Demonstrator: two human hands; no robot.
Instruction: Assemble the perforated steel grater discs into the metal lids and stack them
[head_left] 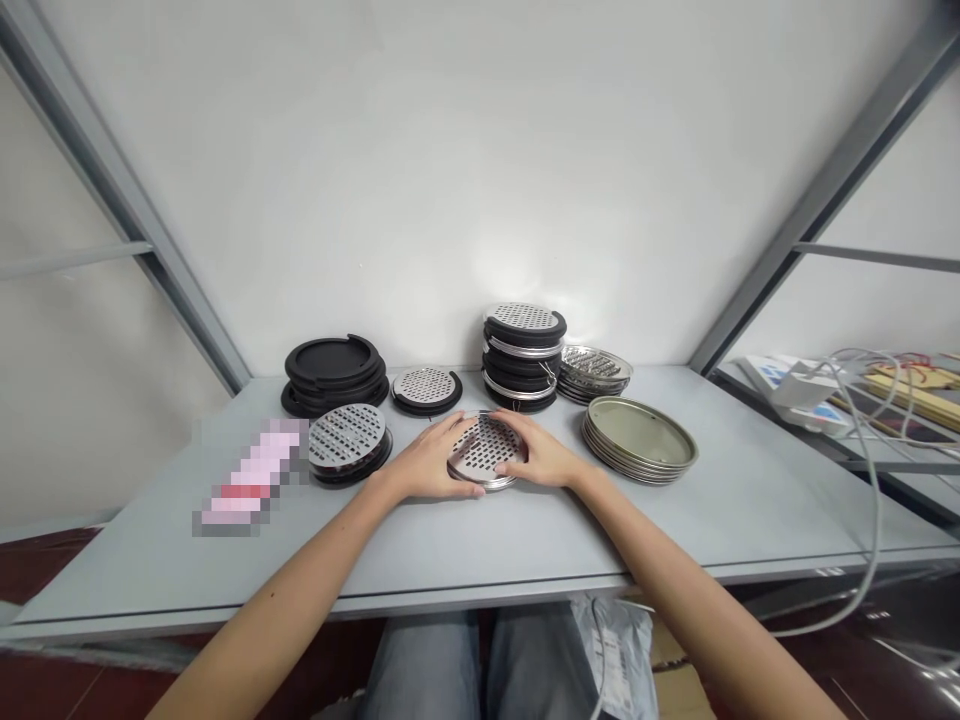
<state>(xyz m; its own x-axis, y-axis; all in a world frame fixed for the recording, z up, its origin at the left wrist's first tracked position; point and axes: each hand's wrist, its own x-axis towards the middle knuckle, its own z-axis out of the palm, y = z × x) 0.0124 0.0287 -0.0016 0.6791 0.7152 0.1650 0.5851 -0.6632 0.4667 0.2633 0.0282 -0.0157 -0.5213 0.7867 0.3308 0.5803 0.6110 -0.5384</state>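
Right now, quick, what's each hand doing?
Left hand: holding the left side of the round perforated metal disc, fingers curved.
Right hand: holding the disc's right side, thumb on top.

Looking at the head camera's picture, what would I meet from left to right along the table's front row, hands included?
Pixelated pink item, silver-topped stack, left hand, perforated disc, right hand, stack of olive plates.

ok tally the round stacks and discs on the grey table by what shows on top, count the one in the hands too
Round silver perforated metal discs: 5 (one between left hand and right hand, front-left disc, back-middle disc, tall-stack disc, back-right disc)
Round black piece: 1
Round olive-green plate: 1
Total: 7
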